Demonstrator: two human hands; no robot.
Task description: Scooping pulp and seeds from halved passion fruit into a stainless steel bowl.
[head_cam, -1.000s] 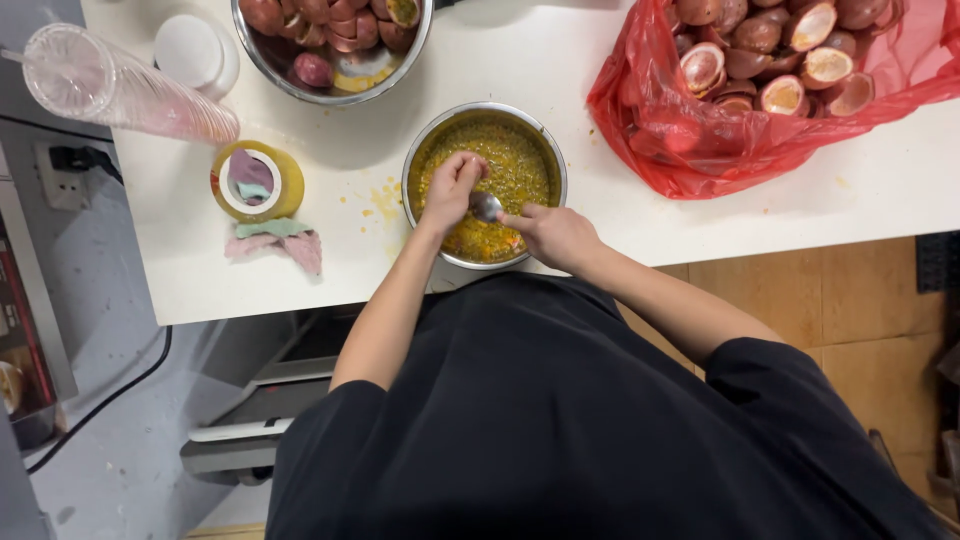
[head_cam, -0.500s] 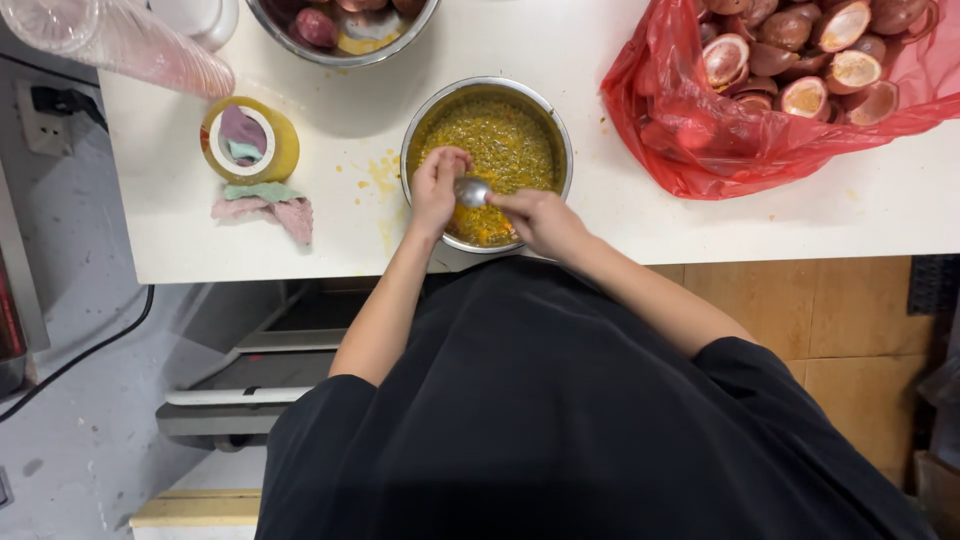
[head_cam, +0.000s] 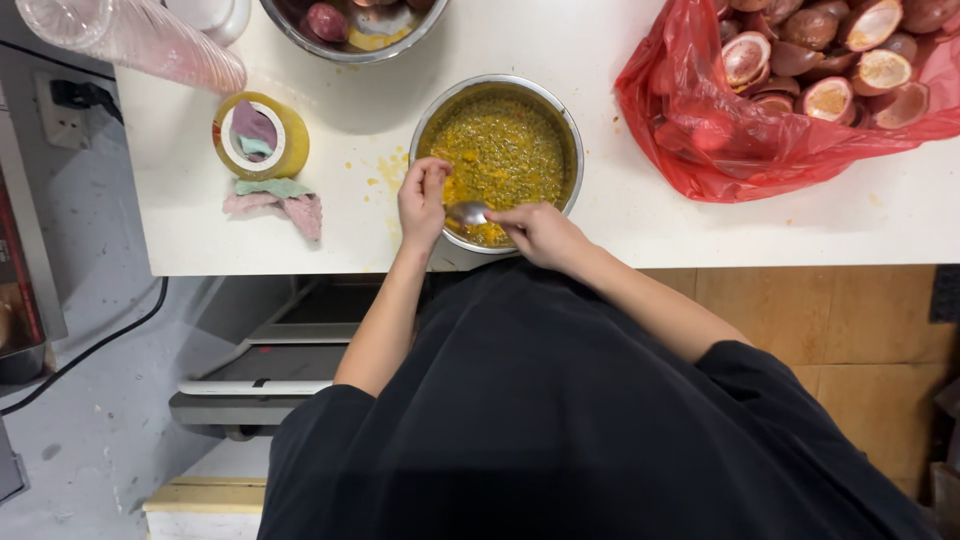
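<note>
Pulp-filled steel bowl (head_cam: 560, 120) under right-hand (head_cam: 540, 232) fingers gripping spoon (head_cam: 468, 212), left-hand (head_cam: 422, 200) fingers pinched.

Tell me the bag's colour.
Red, translucent; the bag shows in the head view.

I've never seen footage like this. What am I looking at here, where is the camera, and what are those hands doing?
No machine here: a person works with two bare hands, filmed by a camera worn on the head and looking straight down, so the dark shirt fills the bottom. On the white table stands a metal bowl of yellow, seedy pulp. The right hand holds a spoon over it; the left hand hovers at the rim, whether it holds anything is unclear. To the right lies a red bag of emptied fruit halves. On the left are a roll of yellow tape, a crumpled cloth, stacked clear cups and a second bowl.
</note>
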